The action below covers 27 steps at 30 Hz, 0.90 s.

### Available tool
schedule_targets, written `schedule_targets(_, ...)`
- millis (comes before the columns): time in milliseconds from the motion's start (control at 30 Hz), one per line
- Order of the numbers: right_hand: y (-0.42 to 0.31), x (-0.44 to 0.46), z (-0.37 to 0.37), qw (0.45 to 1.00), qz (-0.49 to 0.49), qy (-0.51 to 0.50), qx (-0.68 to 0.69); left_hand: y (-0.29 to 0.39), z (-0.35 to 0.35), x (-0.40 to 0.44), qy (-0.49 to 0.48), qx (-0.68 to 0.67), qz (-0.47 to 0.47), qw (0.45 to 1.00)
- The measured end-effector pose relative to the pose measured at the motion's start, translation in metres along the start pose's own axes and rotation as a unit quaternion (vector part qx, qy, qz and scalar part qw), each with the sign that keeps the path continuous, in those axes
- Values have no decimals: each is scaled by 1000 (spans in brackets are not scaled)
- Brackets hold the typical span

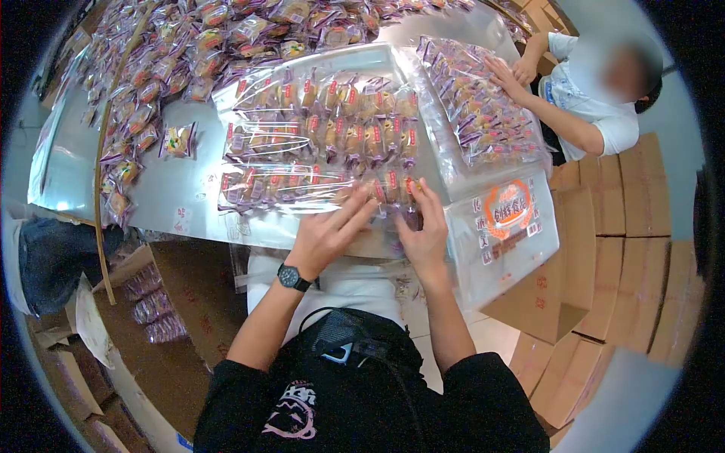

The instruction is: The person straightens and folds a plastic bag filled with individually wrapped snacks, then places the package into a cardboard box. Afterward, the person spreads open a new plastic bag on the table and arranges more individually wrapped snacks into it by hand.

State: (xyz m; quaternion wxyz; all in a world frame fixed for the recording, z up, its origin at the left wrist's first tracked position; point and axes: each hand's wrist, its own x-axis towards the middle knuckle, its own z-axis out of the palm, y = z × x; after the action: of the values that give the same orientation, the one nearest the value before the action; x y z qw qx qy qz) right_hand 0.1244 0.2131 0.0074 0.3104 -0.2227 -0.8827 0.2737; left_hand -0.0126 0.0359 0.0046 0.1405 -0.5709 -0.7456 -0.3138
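Small wrapped pastries (294, 181) lie in three neat rows inside a large clear plastic bag (264, 153) on the metal table. My left hand (332, 232) rests on the front row, fingers stretched out over the wrappers. At the right end of that row is my right hand (424, 230), its thumb and fingers apart around the last packs, touching the plastic. What lies under its fingers is partly hidden. The printed end of a clear bag (507, 215), with orange and white lettering, hangs over the table's edge beside it.
Loose wrapped pastries (204, 45) are heaped at the back left, bordered by a thin wooden strip (100, 174). Across the table, a co-worker's hands (510, 79) touch another filled bag (483, 113). Cardboard boxes (627, 189) stand right; an open carton (189, 294) holds packs below left.
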Motion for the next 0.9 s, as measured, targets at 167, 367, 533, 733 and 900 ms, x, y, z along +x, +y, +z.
schedule_targets(167, -17, -4, -2, 994, -30, 93, -41, 8, -17, 3, 33, 142, -106, 984)
schedule_targets(367, -13, -19, 3, 948, -265, 31, -173, -3, -18, 6, 20, 131, -140, 981)
schedule_targets(533, -16, -12, 5, 945, -216, 63, -235, -10, -17, 13, 8, 103, -133, 986)
schedule_targets(733, -23, 8, -2, 947, -204, -55, -244, -15, -19, 14, -76, 94, -145, 982)
schedule_targets(900, -15, 14, 10, 948, -185, -82, -244, -21, -10, 14, -55, 150, -119, 980)
